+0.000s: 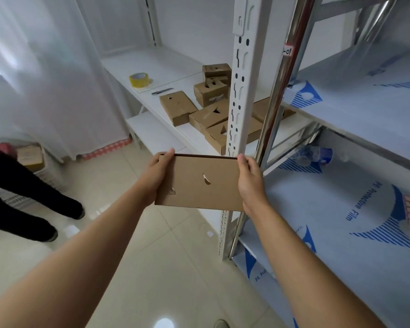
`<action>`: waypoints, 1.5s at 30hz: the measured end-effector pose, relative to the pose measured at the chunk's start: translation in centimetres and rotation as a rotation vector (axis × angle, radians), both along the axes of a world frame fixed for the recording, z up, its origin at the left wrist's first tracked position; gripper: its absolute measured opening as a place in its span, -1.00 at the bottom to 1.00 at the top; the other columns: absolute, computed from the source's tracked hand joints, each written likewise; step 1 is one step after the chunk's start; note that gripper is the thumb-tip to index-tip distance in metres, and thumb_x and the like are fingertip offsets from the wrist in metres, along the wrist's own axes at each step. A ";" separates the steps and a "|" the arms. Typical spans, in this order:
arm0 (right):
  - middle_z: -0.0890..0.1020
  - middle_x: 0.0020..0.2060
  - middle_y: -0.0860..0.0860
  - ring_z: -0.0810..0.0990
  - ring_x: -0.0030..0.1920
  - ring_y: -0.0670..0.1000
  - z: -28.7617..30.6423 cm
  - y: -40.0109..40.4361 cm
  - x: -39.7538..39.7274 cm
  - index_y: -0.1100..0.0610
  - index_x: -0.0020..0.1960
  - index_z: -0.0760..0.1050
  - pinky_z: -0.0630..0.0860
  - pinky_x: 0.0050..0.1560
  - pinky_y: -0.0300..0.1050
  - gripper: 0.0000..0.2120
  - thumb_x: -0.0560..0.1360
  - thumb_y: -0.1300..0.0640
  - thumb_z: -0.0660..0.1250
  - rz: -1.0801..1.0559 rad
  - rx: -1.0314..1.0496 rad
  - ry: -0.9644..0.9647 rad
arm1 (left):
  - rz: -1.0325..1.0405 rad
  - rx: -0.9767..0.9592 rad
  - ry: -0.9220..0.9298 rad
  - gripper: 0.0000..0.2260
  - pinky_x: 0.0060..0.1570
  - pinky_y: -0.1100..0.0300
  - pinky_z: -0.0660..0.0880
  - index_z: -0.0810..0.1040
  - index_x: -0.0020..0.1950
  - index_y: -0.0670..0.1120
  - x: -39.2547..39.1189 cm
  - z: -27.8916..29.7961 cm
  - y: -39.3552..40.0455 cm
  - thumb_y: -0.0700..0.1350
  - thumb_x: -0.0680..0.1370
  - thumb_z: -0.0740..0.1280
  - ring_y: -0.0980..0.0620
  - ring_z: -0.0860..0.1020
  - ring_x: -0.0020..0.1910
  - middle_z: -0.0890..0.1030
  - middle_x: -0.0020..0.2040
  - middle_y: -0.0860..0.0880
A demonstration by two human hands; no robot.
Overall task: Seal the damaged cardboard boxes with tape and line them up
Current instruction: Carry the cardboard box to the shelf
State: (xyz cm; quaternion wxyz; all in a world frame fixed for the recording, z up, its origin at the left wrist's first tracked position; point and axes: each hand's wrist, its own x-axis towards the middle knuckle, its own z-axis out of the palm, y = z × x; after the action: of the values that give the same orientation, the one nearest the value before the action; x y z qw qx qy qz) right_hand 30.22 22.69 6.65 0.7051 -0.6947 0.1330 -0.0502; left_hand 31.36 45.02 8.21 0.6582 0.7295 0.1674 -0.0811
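Head view shows you a white room with a pale tiled floor (133,268), a sheer curtain (45,79) at 10 o'clock and a white shelving upright (240,95) at 12 o'clock. Beyond it a low white shelf (166,65) carries a loose cluster of cardboard boxes (200,107), each with a torn hole, plus a yellow tape roll (140,79) and a small knife (162,91) just beside them. At 3 o'clock, shelves wear blue-printed protective film (350,209). Another person's dark trouser legs (26,204) stand at 9 o'clock. Your left hand (155,176) and right hand (250,178) grip the held box (199,183) by its short ends, mid-air, centre frame; its brown face shows two small tears.
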 end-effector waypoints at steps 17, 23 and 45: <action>0.66 0.02 -0.03 0.63 0.06 0.06 -3.2 7.2 4.1 -0.14 0.04 0.55 0.58 0.13 0.13 -0.74 0.60 -0.23 0.15 -0.206 -0.073 0.066 | -0.261 -0.050 -0.076 -0.71 -0.13 0.17 0.55 0.60 -0.11 0.22 8.8 -2.4 7.4 0.39 0.40 0.34 0.16 0.65 -0.17 0.68 -0.11 0.12; 0.66 -0.20 -0.23 0.64 -0.20 -0.21 -1.0 12.1 5.9 -0.18 -0.06 0.56 0.52 -0.32 -0.33 -0.73 0.64 -0.17 0.12 -0.297 -0.107 0.069 | -0.348 -0.120 -0.096 -0.64 0.04 0.06 0.59 0.59 0.04 0.07 12.4 -1.4 12.3 0.32 0.47 0.35 0.05 0.66 -0.07 0.69 -0.01 0.01; 0.63 0.03 -0.08 0.59 0.09 -0.02 -0.4 14.2 18.6 -0.03 0.12 0.57 0.53 0.21 0.05 -0.75 0.63 -0.10 0.19 -0.381 0.028 -0.034 | -0.394 -0.141 -0.105 -0.73 -0.24 0.15 0.60 0.65 -0.08 0.12 25.8 1.3 13.7 0.28 0.43 0.39 0.08 0.67 -0.15 0.70 -0.09 0.02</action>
State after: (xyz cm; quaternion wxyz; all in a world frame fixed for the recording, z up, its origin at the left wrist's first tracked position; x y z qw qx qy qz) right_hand 48.84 36.90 6.26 0.6945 -0.6463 0.2508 -0.1927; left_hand 57.15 58.70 9.52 0.6868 0.7035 -0.0189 -0.1817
